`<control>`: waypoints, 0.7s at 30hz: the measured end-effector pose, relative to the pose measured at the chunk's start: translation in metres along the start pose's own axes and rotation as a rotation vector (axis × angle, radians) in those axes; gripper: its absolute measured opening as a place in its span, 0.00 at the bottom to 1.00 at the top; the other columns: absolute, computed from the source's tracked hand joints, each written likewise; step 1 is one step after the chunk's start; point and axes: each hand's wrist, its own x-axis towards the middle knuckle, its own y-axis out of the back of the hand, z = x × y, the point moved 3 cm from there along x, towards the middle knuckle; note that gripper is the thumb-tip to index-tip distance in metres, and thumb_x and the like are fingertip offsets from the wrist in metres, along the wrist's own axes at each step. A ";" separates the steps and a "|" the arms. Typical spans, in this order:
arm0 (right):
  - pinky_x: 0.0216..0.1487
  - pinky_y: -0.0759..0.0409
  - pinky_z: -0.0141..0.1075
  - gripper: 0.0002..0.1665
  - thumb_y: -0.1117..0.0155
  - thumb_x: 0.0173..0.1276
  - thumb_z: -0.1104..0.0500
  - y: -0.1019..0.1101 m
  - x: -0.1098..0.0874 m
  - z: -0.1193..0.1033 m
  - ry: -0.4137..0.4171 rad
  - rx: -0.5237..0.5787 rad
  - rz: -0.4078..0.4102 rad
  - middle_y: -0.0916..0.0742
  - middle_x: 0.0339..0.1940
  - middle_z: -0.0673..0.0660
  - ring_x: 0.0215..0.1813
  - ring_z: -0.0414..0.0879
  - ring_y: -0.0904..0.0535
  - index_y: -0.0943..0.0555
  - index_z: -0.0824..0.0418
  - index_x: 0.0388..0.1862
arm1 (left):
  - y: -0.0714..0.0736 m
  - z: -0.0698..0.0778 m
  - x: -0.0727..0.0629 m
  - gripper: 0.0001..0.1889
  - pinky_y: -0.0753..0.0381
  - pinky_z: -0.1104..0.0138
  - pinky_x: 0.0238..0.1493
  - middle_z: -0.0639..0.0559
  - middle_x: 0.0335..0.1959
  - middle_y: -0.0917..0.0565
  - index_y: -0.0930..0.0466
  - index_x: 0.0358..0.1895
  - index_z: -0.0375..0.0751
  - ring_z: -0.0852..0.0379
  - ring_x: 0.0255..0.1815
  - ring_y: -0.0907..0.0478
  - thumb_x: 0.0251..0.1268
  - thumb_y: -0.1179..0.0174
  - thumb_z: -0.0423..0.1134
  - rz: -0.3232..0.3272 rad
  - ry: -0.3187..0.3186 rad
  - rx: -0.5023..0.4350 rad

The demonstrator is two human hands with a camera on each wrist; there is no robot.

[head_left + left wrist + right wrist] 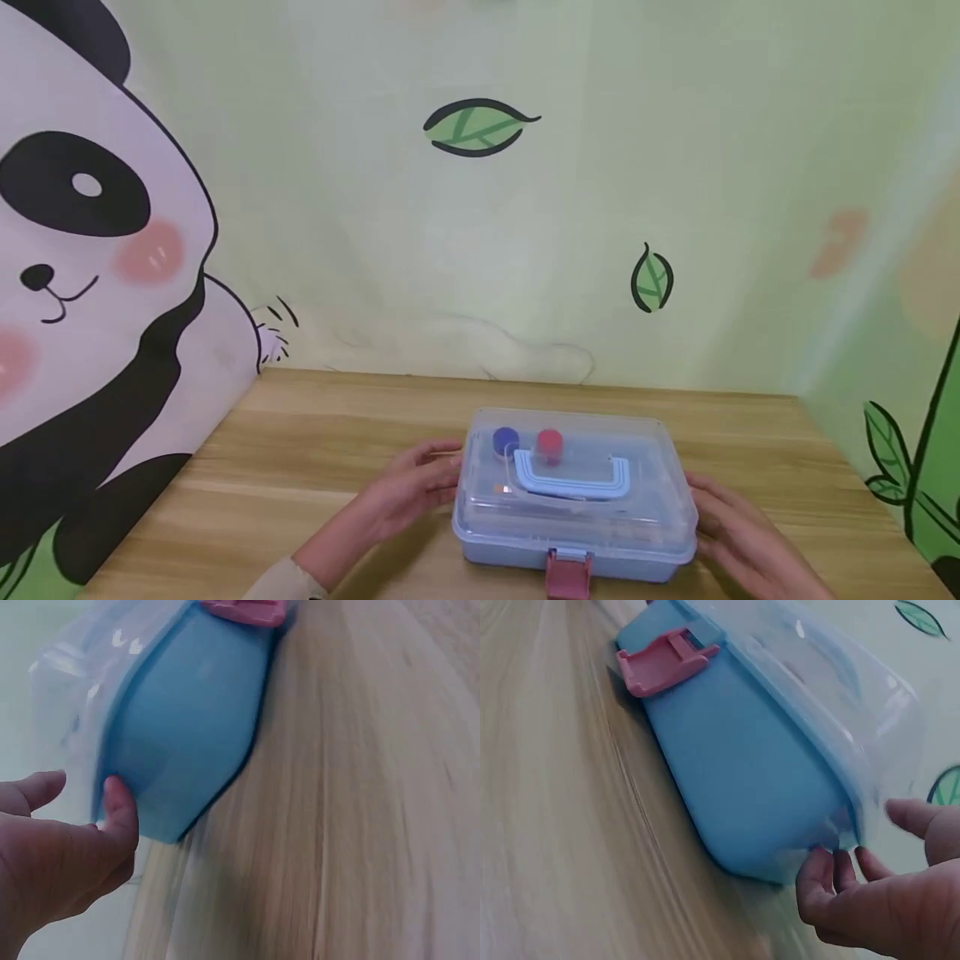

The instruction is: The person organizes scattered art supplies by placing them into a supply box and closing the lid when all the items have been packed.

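A storage box [573, 567] with a light blue base, a clear lid [480, 475] and a blue carrying handle [573, 486] sits on the table. Its lid is down, while the pink front latch [567, 575] juts outward, unfastened. My left hand [408, 492] is at the box's left end; in the left wrist view its fingertips [118, 791] meet the wall near the rim. At the opposite end is my right hand [742, 533], with bent fingers [815, 881] against the lower edge and the thumb apart. Blue and red round shapes show through the lid.
The wooden table [337, 417] reaches back to a pale green wall [337, 208] printed with leaves. A large panda picture [172, 317] covers the left wall, and green plant drawings [888, 450] mark the right side.
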 end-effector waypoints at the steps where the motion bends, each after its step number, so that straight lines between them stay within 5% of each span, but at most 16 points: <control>1: 0.64 0.18 0.42 0.44 0.43 0.87 0.53 0.001 0.000 -0.002 0.002 -0.010 -0.017 0.27 0.77 0.60 0.69 0.47 0.25 0.52 0.69 0.87 | -0.002 0.001 0.002 0.30 0.16 0.62 0.57 0.40 0.61 0.22 0.41 0.76 0.23 0.53 0.52 0.17 0.80 0.41 0.33 -0.007 -0.002 0.013; 5: 0.61 0.16 0.41 0.46 0.45 0.87 0.56 0.003 0.005 -0.006 0.021 0.038 -0.052 0.16 0.61 0.51 0.59 0.40 0.19 0.58 0.76 0.85 | -0.009 0.003 0.007 0.28 0.16 0.65 0.51 0.43 0.56 0.22 0.39 0.74 0.20 0.55 0.48 0.19 0.80 0.42 0.30 0.007 -0.014 0.028; 10: 0.59 0.15 0.41 0.46 0.46 0.88 0.57 0.006 0.004 -0.003 0.021 0.059 -0.094 0.14 0.57 0.49 0.57 0.41 0.17 0.61 0.76 0.85 | -0.012 0.003 0.009 0.27 0.16 0.66 0.49 0.43 0.54 0.20 0.39 0.74 0.19 0.56 0.46 0.18 0.80 0.43 0.29 0.006 -0.008 0.014; 16: 0.57 0.14 0.48 0.33 0.42 0.86 0.52 0.005 0.004 0.000 -0.028 0.056 -0.030 0.17 0.59 0.56 0.57 0.50 0.18 0.36 0.64 0.81 | -0.012 0.003 0.010 0.26 0.15 0.64 0.49 0.43 0.53 0.18 0.37 0.73 0.20 0.55 0.46 0.17 0.80 0.43 0.29 0.003 -0.019 0.014; 21: 0.59 0.15 0.48 0.41 0.43 0.86 0.49 0.002 0.007 -0.001 -0.053 -0.002 0.068 0.24 0.71 0.63 0.59 0.48 0.21 0.44 0.68 0.85 | -0.011 0.005 0.013 0.25 0.14 0.59 0.51 0.41 0.56 0.20 0.34 0.73 0.24 0.52 0.50 0.17 0.79 0.41 0.30 0.061 0.011 0.022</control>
